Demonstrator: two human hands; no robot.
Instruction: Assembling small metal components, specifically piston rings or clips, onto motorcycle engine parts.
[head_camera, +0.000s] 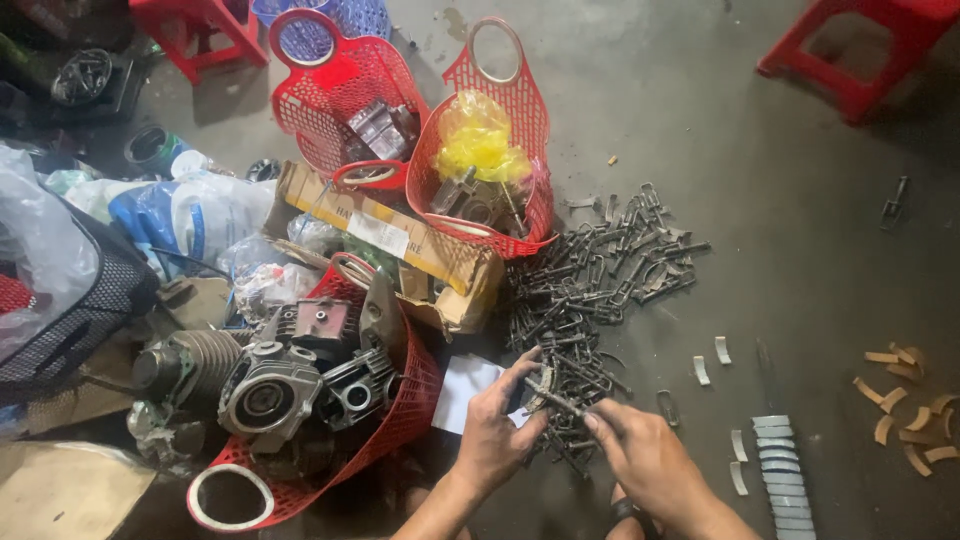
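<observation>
My left hand and my right hand meet low in the middle of the view, both gripping one small dark metal part between the fingertips. They hover over the near end of a pile of several similar dark metal parts spread on the grey concrete floor. A white paper scrap lies just left of my left hand.
Red mesh baskets stand around: one with engine parts at left, one with a yellow bag at centre back, another behind. A cardboard box lies between. Pale curved strips, tan curved pieces, red stools.
</observation>
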